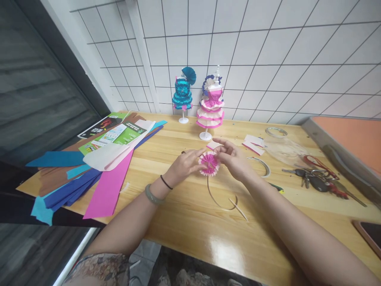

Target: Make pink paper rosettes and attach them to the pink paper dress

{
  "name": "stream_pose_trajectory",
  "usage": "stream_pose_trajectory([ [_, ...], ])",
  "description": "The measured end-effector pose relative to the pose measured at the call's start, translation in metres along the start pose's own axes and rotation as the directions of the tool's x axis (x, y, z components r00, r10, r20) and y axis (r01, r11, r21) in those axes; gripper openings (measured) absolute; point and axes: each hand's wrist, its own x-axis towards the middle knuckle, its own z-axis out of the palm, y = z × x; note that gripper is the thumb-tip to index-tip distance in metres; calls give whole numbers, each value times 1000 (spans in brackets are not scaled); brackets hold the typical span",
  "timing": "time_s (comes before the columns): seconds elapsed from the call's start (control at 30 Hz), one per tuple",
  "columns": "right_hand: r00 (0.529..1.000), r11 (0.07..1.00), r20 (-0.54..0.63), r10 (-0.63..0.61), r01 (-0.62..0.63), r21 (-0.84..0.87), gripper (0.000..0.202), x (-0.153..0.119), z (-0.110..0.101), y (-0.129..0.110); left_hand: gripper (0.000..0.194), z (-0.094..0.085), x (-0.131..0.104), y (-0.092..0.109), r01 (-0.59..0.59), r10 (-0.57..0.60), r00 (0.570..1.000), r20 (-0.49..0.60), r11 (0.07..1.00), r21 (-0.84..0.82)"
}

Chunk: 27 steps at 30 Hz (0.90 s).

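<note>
Between my two hands is a round pleated paper rosette (209, 163), pink in the middle with a pale edge. My left hand (188, 163) grips its left side between thumb and fingers. At the upper right edge, my right hand (229, 157) pinches the rosette, its other fingers curled above. A thin brown strip (212, 196) curves down from below the rosette onto the wooden table, and a small pale stick (238, 209) lies across the strip's end. Just behind the hands stands a small dress form in a pink and white tiered paper dress (210, 109).
A second form wears a teal paper dress (182, 95). Coloured paper sheets (108, 186) are piled at left. To the right lie paper scraps (253, 143), tape rolls (262, 167), a clear plastic bag (282, 151), keys (318, 182), red-handled scissors (320, 165) and a phone (370, 234).
</note>
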Motion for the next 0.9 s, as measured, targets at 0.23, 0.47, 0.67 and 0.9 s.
stream_pose_trajectory([
  [0.23,996,992,88,-30,41,-119,53,-3,5,4,51,2,2,12,121,-131,988,-86,986,-111],
  [0.47,982,975,182,-58,95,-200,55,-7,11,8,16,5,4,16,297,-315,949,-7,902,-313],
  [0.67,981,986,192,-35,65,-152,55,-4,10,11,7,3,3,9,327,-346,938,31,848,-417],
  [0.9,975,998,221,17,-2,-67,56,-1,6,13,5,3,4,5,394,-417,904,93,730,-558],
])
